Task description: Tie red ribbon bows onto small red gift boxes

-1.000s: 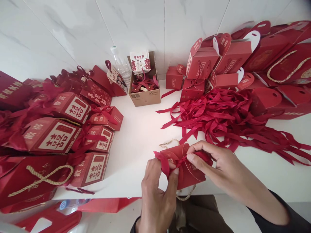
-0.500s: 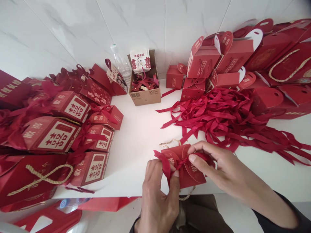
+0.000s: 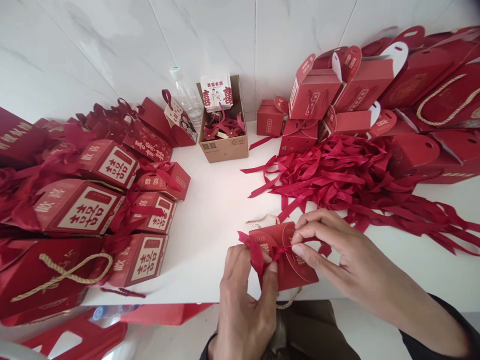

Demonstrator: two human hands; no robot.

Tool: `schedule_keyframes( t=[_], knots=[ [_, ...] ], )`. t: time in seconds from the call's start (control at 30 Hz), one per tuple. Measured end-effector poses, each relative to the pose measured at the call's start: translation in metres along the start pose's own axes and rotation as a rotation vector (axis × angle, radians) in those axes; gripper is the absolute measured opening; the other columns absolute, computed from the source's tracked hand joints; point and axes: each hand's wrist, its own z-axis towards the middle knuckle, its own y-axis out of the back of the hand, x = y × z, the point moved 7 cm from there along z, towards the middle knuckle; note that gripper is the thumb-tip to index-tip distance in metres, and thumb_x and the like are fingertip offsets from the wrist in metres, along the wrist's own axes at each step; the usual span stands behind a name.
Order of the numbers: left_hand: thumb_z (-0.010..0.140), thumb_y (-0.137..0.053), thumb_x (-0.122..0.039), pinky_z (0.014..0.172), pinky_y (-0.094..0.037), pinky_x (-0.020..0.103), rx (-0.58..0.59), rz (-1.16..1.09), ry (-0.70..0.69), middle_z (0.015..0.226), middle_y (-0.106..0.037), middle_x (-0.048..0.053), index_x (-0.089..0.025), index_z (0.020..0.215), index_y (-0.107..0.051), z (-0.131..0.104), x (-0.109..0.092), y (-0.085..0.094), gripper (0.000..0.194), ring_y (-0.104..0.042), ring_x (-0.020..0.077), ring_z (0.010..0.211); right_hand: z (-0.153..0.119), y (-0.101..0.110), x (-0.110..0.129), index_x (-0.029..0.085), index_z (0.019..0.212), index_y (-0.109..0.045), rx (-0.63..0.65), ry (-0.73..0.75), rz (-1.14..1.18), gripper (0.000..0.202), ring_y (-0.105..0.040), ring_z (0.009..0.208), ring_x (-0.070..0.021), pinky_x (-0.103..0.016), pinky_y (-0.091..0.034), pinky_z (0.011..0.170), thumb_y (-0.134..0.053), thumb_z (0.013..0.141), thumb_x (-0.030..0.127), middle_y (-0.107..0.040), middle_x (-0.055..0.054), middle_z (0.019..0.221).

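A small red gift box [image 3: 288, 275] with a round patterned front lies near the table's front edge. Red ribbon [image 3: 255, 252] crosses it and gathers in a knot at the middle. My left hand [image 3: 245, 295] pinches the ribbon on the left side between thumb and fingers, by the box. My right hand [image 3: 330, 250] pinches the ribbon's other side between thumb and fingertips, just right of the knot. Gold cord handles [image 3: 262, 219] stick out behind the box and below it.
A large heap of loose red ribbons [image 3: 348, 180] lies to the right, with red boxes [image 3: 315, 95] stacked behind. Finished-looking ribboned boxes [image 3: 90, 207] crowd the left. A cardboard carton [image 3: 225, 150] and a clear plastic bottle [image 3: 185, 97] stand by the tiled wall.
My right hand has shifted slightly right, drawing its side of the ribbon out from the knot, its fingers closer together. My left hand and the box stay almost in place.
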Motion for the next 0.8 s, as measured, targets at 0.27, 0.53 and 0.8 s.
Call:
schedule_keyframes(
  t=[0.27,0.53,0.8],
  knots=[
    [0.097,-0.06,-0.011,0.075,-0.051,0.028,0.002,0.028,-0.03,0.091,-0.063,0.001,-0.025,0.101,-0.059,0.0,0.002,-0.001,0.015,-0.061,0.0176,0.084,-0.004,-0.013,-0.009,0.028,0.089,-0.062,0.099,-0.256,0.285,0.031,-0.057,0.062,-0.0154,-0.026,-0.048,0.056,-0.053,0.105,0.053,-0.061,0.003,0.07],
    [0.096,-0.059,-0.009,0.077,-0.051,0.027,0.01,0.021,-0.026,0.091,-0.063,0.0,-0.025,0.099,-0.058,-0.001,0.004,-0.002,0.017,-0.06,0.0168,0.085,-0.002,0.001,-0.007,0.029,0.088,-0.066,-0.037,-0.148,0.175,0.019,-0.069,0.093,-0.0201,-0.031,-0.054,0.079,-0.062,0.1,0.044,-0.071,0.0,0.095],
    [0.097,-0.061,-0.01,0.077,-0.051,0.028,-0.008,0.04,-0.032,0.093,-0.064,0.001,-0.026,0.102,-0.06,-0.001,0.0,-0.002,0.017,-0.06,0.0184,0.087,0.001,-0.005,-0.007,0.028,0.091,-0.071,-0.037,-0.235,0.279,0.025,-0.065,0.07,-0.0164,-0.027,-0.055,0.066,-0.062,0.1,0.049,-0.072,0.001,0.083]
  ],
)
